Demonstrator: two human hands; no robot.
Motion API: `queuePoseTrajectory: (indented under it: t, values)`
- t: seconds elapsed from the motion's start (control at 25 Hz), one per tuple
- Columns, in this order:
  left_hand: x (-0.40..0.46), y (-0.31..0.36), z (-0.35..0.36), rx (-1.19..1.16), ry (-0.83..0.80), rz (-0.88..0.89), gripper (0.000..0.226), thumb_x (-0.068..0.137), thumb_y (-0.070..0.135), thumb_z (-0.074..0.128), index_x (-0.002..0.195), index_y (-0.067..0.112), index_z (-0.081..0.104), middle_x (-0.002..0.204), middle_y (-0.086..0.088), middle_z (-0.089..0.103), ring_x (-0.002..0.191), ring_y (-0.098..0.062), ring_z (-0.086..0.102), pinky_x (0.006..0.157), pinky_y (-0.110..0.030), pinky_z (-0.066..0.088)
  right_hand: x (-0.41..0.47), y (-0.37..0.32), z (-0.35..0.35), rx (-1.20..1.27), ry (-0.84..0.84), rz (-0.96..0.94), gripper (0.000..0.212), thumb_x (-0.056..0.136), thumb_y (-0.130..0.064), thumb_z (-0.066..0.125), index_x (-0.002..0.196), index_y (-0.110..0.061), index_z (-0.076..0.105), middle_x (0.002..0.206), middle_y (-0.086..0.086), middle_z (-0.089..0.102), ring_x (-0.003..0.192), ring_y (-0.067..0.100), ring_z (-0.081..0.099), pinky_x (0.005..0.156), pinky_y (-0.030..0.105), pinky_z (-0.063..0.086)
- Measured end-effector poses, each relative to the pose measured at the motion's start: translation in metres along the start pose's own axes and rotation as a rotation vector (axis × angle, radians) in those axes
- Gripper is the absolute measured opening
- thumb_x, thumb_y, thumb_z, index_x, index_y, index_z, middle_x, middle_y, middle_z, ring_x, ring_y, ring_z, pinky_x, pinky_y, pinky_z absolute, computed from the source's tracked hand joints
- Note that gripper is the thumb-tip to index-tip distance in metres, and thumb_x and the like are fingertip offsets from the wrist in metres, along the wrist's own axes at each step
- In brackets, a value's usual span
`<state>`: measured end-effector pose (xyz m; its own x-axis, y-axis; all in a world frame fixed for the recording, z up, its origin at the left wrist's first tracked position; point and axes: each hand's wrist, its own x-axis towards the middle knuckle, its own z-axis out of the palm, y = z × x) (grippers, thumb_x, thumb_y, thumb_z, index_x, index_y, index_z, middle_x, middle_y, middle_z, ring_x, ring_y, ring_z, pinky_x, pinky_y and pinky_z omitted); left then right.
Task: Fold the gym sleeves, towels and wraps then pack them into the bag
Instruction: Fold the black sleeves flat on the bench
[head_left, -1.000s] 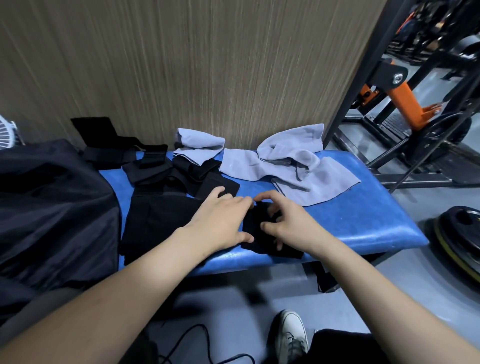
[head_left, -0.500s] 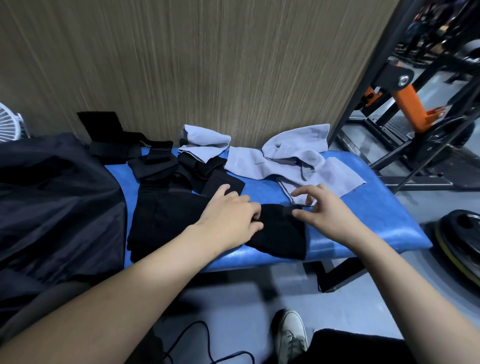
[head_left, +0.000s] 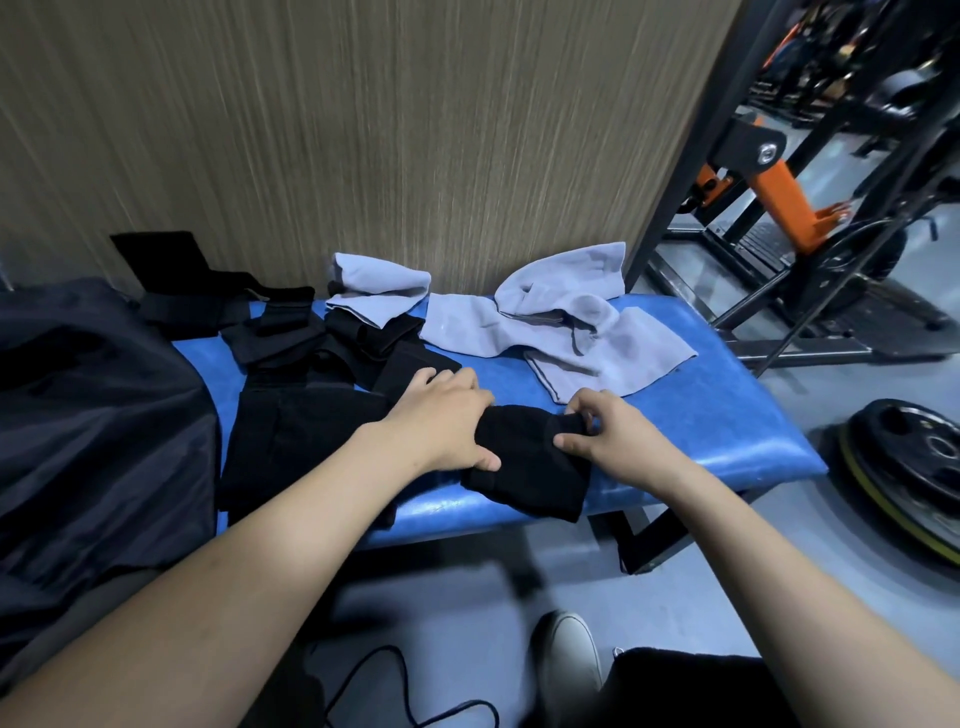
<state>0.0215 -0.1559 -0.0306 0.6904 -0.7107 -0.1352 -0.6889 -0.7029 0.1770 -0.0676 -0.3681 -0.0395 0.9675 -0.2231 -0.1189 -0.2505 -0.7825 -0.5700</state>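
Note:
A black gym sleeve (head_left: 524, 467) lies at the front edge of the blue bench (head_left: 727, 431). My left hand (head_left: 441, 421) presses flat on its left part. My right hand (head_left: 605, 434) pinches the sleeve's upper right corner, which is bent over. More black sleeves and wraps (head_left: 296, 415) lie in a pile to the left. Two grey towels lie crumpled at the back, a small one (head_left: 379, 296) and a larger one (head_left: 566, 322). The dark bag (head_left: 88, 441) sits on the bench's left end.
A wood-grain wall stands right behind the bench. A black and orange rack (head_left: 779, 182) is at the right, and a weight plate (head_left: 914, 467) lies on the floor. My shoe (head_left: 569, 654) and a black cable (head_left: 415, 696) are below the bench.
My right hand went out to the sleeve's right end, then came back left with its corner pinched and bent over. My left hand stayed pressing on the sleeve.

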Motion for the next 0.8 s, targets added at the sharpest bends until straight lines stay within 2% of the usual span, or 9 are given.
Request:
queuePoseTrajectory:
  t: [0.12, 0.24, 0.36, 0.48, 0.56, 0.64, 0.72, 0.8]
  values:
    - [0.006, 0.0, -0.003, -0.145, -0.002, -0.012, 0.055, 0.074, 0.054, 0.076, 0.114, 0.026, 0.049, 0.109, 0.005, 0.05, 0.107, -0.019, 0.047, 0.107, -0.037, 0.029, -0.002, 0.003, -0.005, 0.142, 0.006, -0.006, 0.019, 0.089, -0.019, 0.071, 0.091, -0.013, 0.053, 0.082, -0.003, 0.055, 0.066, 0.012, 0.046, 0.056, 0.021, 0.036]
    - [0.007, 0.005, -0.004, -0.363, 0.047, -0.023, 0.041, 0.079, 0.04, 0.076, 0.1, 0.023, 0.045, 0.091, 0.008, 0.056, 0.09, -0.016, 0.053, 0.09, -0.033, 0.038, -0.004, 0.006, -0.011, 0.422, 0.0, 0.001, 0.019, 0.092, -0.012, 0.067, 0.089, -0.011, 0.049, 0.075, 0.001, 0.06, 0.066, 0.016, 0.05, 0.059, 0.025, 0.041]
    - [0.006, 0.011, -0.009, -0.689, 0.121, -0.049, 0.035, 0.083, 0.03, 0.075, 0.099, 0.023, 0.044, 0.086, 0.004, 0.058, 0.069, -0.012, 0.052, 0.071, -0.034, 0.045, -0.007, 0.002, -0.018, 0.664, 0.047, -0.004, 0.018, 0.091, -0.005, 0.068, 0.094, -0.013, 0.051, 0.083, 0.007, 0.066, 0.073, 0.021, 0.059, 0.066, 0.034, 0.047]
    - [-0.001, 0.011, -0.02, -0.911, 0.234, -0.061, 0.033, 0.086, 0.028, 0.073, 0.102, 0.029, 0.044, 0.086, 0.003, 0.058, 0.054, -0.004, 0.045, 0.057, -0.024, 0.039, -0.01, -0.005, -0.026, 0.877, 0.107, 0.004, 0.027, 0.09, -0.004, 0.069, 0.108, -0.017, 0.054, 0.093, 0.018, 0.063, 0.079, 0.027, 0.064, 0.068, 0.039, 0.049]
    - [-0.01, 0.008, -0.028, -0.992, 0.279, -0.056, 0.03, 0.087, 0.026, 0.072, 0.1, 0.032, 0.046, 0.088, 0.001, 0.065, 0.053, -0.004, 0.049, 0.056, -0.023, 0.038, -0.011, -0.013, -0.028, 0.984, 0.116, 0.001, 0.032, 0.09, -0.004, 0.068, 0.114, -0.016, 0.051, 0.095, 0.021, 0.063, 0.083, 0.031, 0.063, 0.069, 0.039, 0.049]
    - [-0.021, 0.003, -0.033, -1.029, 0.319, -0.058, 0.029, 0.087, 0.023, 0.072, 0.098, 0.032, 0.047, 0.087, -0.002, 0.066, 0.06, -0.014, 0.052, 0.061, -0.029, 0.04, -0.013, -0.025, -0.027, 1.049, 0.068, -0.028, 0.031, 0.093, -0.005, 0.065, 0.114, -0.02, 0.049, 0.098, 0.019, 0.067, 0.085, 0.031, 0.063, 0.07, 0.039, 0.049]
    - [-0.035, -0.006, -0.04, -1.041, 0.37, -0.059, 0.026, 0.087, 0.017, 0.07, 0.094, 0.028, 0.048, 0.081, 0.003, 0.062, 0.064, -0.017, 0.05, 0.068, -0.033, 0.04, -0.017, -0.042, -0.026, 1.092, -0.016, -0.08, 0.031, 0.095, -0.004, 0.062, 0.114, -0.024, 0.047, 0.101, 0.015, 0.069, 0.085, 0.028, 0.064, 0.07, 0.035, 0.049]
    - [-0.051, -0.019, -0.049, -1.019, 0.433, -0.056, 0.019, 0.088, 0.011, 0.068, 0.089, 0.023, 0.054, 0.081, 0.008, 0.062, 0.073, -0.014, 0.053, 0.075, -0.032, 0.04, -0.019, -0.06, -0.023, 1.121, -0.086, -0.141, 0.034, 0.094, 0.0, 0.061, 0.113, -0.024, 0.046, 0.101, 0.017, 0.065, 0.087, 0.026, 0.064, 0.073, 0.031, 0.049]
